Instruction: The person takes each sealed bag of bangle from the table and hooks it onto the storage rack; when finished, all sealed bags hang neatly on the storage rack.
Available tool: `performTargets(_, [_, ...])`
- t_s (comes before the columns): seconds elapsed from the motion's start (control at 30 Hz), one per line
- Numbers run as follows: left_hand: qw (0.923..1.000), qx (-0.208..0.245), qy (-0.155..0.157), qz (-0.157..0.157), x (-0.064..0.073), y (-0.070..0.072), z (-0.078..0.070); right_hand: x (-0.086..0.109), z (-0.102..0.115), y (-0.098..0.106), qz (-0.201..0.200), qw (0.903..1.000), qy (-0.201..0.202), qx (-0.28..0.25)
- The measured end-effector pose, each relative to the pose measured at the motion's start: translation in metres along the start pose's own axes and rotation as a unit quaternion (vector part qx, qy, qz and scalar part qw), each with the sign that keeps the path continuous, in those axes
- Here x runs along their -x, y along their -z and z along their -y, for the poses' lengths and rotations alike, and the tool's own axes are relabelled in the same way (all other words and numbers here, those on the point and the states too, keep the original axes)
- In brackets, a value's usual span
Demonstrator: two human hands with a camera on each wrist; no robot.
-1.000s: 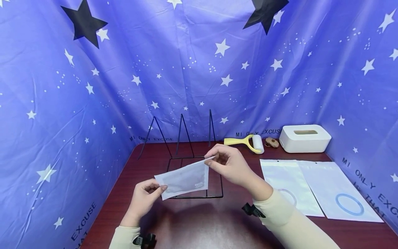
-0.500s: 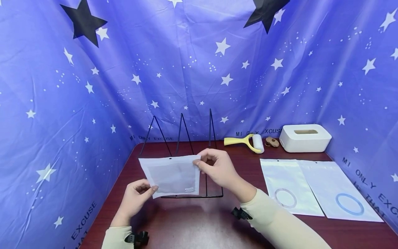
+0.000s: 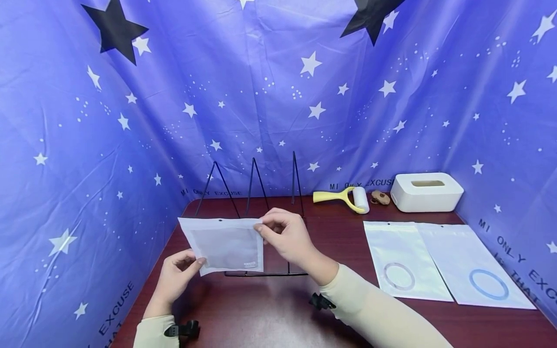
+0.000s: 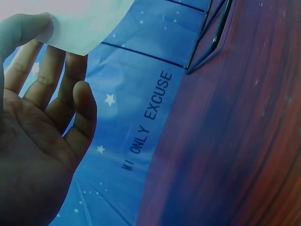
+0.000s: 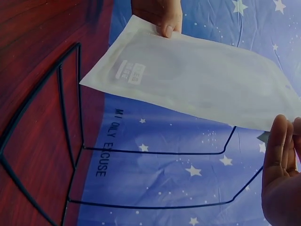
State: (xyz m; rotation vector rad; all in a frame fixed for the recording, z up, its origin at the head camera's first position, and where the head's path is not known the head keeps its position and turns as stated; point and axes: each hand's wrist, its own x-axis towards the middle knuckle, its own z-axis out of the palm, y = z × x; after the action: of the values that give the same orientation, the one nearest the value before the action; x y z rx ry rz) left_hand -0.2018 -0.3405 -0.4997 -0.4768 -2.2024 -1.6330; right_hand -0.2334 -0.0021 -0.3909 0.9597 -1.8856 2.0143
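Between my two hands I hold a flat, frosted white pouch (image 3: 228, 246) with a small hole at its top edge and a little printed label near the bottom right. My left hand (image 3: 174, 278) pinches its lower left corner between thumb and fingers. At the upper right corner my right hand (image 3: 289, 237) pinches it the same way. In the right wrist view the pouch (image 5: 188, 77) stretches from one hand to the other, held up over the table. Behind it, a black wire rack (image 3: 254, 186) with pointed uprights stands on the table, its base partly hidden by the pouch.
Two white pouches lie on the right, one with a pale ring (image 3: 399, 276), one with a blue ring (image 3: 489, 285). Along the back are a yellow-handled lint roller (image 3: 341, 199), a small brown object (image 3: 380, 198) and a white tissue box (image 3: 428, 193). Starry blue cloth (image 3: 261, 96) encloses the table.
Both hands have moved left with the pouch. It has turned from a slanted angle to face the head camera more squarely, its top edge now nearly level.
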Motion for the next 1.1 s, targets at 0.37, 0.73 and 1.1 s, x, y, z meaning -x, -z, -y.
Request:
performTargets(0.37, [0.9979,-0.025,0.023,-0.056,0.004,0.016,0.004,-0.008,0.002,-0.021,-0.008,0.9996,-0.017,0.022])
performTargets(0.73, [0.9914,-0.038,0.041,-0.118,0.009,0.027,0.002,-0.009,-0.004,-0.041,-0.023,0.9995,-0.008,0.022])
performTargets(1.1, [0.9860,-0.041,0.055,-0.152,0.010,0.034,0.006,-0.011,-0.003,-0.057,-0.035,0.9983,-0.021,0.042])
